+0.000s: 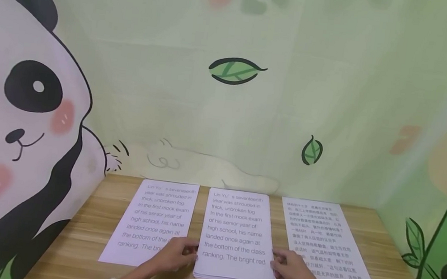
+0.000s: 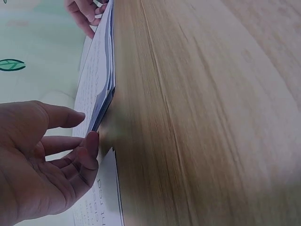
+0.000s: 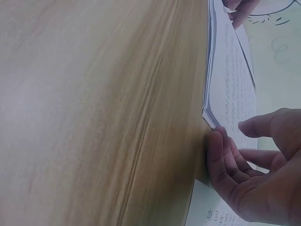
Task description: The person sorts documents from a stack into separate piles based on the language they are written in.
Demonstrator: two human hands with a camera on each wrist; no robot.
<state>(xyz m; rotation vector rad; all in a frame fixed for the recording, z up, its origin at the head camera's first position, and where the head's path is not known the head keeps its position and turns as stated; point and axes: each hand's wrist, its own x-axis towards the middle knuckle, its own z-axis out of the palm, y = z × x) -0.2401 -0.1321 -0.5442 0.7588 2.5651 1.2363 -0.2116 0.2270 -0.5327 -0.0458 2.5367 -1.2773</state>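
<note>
A stack of printed paper (image 1: 234,231) lies in the middle of the table, its top sheet in English and several sheet edges showing at the front. At its left side, my left hand (image 1: 174,253) has its fingertips against the edge. My right hand (image 1: 291,268) touches the opposite edge in the same way. In the left wrist view the left hand (image 2: 49,160) has loosely bent fingers, the thumb apart from them. The right wrist view shows the right hand (image 3: 263,174) with bent fingers by the stack's near corner and a separate thumb.
To the left lies another English sheet (image 1: 153,223), partly under my left hand. A sheet in Chinese characters (image 1: 331,246) lies to the right, partly covered by my right hand. The wooden table (image 1: 393,275) meets a cloth backdrop (image 1: 164,83) with a panda and leaves.
</note>
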